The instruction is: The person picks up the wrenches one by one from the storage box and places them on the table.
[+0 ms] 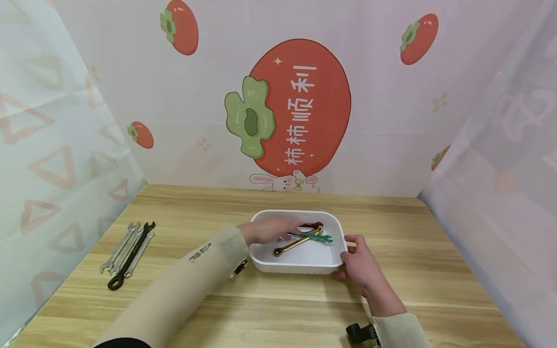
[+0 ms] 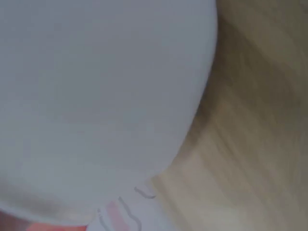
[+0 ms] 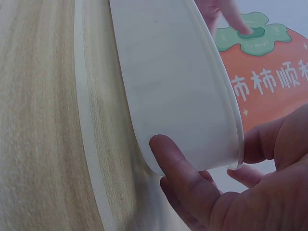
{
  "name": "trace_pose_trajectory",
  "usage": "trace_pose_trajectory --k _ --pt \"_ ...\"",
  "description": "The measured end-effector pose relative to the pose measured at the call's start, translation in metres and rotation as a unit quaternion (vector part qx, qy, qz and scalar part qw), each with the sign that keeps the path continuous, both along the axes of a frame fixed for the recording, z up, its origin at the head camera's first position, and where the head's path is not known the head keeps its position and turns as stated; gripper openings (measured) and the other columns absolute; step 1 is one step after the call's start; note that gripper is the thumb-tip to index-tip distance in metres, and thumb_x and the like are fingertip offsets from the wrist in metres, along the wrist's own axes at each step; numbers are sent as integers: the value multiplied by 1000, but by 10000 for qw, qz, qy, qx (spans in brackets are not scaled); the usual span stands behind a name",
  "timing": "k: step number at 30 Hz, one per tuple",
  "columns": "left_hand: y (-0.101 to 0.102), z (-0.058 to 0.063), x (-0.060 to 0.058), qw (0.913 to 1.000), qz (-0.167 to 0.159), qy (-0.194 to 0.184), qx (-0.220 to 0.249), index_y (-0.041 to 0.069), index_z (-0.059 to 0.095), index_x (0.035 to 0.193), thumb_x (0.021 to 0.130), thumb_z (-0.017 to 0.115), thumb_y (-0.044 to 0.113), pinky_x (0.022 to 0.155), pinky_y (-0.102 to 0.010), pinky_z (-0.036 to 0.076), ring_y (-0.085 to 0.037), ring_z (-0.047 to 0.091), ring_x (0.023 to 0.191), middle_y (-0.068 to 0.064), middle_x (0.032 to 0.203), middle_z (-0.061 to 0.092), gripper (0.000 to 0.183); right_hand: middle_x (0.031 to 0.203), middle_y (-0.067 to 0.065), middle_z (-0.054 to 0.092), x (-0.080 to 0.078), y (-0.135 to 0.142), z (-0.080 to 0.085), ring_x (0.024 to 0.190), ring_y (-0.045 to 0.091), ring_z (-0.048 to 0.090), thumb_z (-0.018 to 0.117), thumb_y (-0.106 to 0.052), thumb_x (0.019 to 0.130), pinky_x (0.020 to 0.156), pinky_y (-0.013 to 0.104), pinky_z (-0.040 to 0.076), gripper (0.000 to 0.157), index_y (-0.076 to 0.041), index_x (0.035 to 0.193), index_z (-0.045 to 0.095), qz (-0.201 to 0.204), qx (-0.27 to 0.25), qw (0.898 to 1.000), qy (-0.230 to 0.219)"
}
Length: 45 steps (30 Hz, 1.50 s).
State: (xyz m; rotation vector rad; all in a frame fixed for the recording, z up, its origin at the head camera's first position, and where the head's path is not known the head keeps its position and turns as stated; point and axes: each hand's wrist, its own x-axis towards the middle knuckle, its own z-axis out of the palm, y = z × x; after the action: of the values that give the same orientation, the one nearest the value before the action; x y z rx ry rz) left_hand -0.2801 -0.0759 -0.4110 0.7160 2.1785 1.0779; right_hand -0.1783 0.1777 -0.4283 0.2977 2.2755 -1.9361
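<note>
A white plastic tray (image 1: 300,268) stands on the wooden table, with a gold wrench (image 1: 296,245), a green wrench (image 1: 324,239) and a dark red wrench (image 1: 316,225) lying crossed inside. My left hand (image 1: 271,229) reaches over the tray's left rim, its fingers extended above the wrenches and partly hiding the red and green ones. At the tray's right end my right hand (image 1: 359,261) grips the wall. Close up in the right wrist view, the right hand's fingers (image 3: 180,166) lie along the outer wall. Only the tray's white side (image 2: 96,96) and some table fill the left wrist view.
To the left lies a group of silver wrenches (image 1: 122,246) with a larger black wrench (image 1: 135,256) among them. A printed cloth backdrop (image 1: 374,145) rises behind the table (image 1: 278,319), and cloth sheets hang on both sides.
</note>
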Motion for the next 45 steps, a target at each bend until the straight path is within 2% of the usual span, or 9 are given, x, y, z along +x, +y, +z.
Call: trace_pose_trajectory --k 4,8,12,18,20,27,32,38,45 --pt "5 -5 -2 9987 250 -295 342 9 39 153 105 48 42 95 -43 50 -26 62 115 -7 137 59 60 130 31 40 0 1 -1 88 35 64 37 4 99 68 49 58 50 -2 147 24 -5 -27 10000 -42" --pt "11 -9 0 9969 346 654 -266 14 45 150 91 74 23 96 -35 47 -13 60 108 2 134 60 66 131 30 40 -1 1 -2 88 35 64 38 4 99 69 49 58 49 -3 146 25 -8 -26 10000 -63" --pt "16 -17 0 9868 511 1386 -670 15 52 146 80 83 7 87 -28 49 -6 62 92 6 135 59 74 131 31 40 -1 0 0 87 35 64 37 4 99 68 49 59 49 -3 146 25 -1 -18 10000 -46" --pt "17 -39 -5 9821 666 1612 -715 16 53 145 76 82 -4 67 -24 53 -6 62 82 5 116 65 78 130 30 40 -1 0 -1 89 36 64 37 4 99 69 49 58 49 -2 146 25 -3 -27 10000 -44" --pt "19 -38 -3 9766 630 1842 -919 16 54 145 78 77 -7 72 -25 52 -8 60 86 7 110 65 75 130 30 40 -1 1 -2 89 37 64 37 4 99 69 49 58 49 -2 147 25 2 -44 10000 -50" --pt "22 -33 4 9629 518 2360 -1205 20 56 143 85 54 -11 109 -39 36 -10 51 117 8 135 58 67 130 30 39 0 1 -3 85 34 65 38 5 99 69 49 58 51 -3 148 24 6 -9 10000 -86" --pt "16 -42 -3 9575 546 2622 -1073 18 62 136 79 58 -12 101 -33 43 -9 55 110 11 123 63 65 130 29 40 1 1 -1 85 33 65 38 4 100 69 49 59 50 -3 147 25 14 24 10000 -78" --pt "14 -30 -4 9695 457 2242 -881 11 70 123 75 59 -15 80 -28 48 -8 59 89 12 88 67 56 130 30 39 2 0 1 86 34 65 37 5 99 69 49 59 50 -2 147 25 28 12 10000 -52" --pt "15 -8 7 9866 568 1164 -995 13 72 121 77 54 -19 56 -25 46 -12 58 76 2 89 68 57 128 30 40 2 0 2 86 35 65 38 6 98 68 49 59 51 -2 147 24 6 -19 10000 -12"
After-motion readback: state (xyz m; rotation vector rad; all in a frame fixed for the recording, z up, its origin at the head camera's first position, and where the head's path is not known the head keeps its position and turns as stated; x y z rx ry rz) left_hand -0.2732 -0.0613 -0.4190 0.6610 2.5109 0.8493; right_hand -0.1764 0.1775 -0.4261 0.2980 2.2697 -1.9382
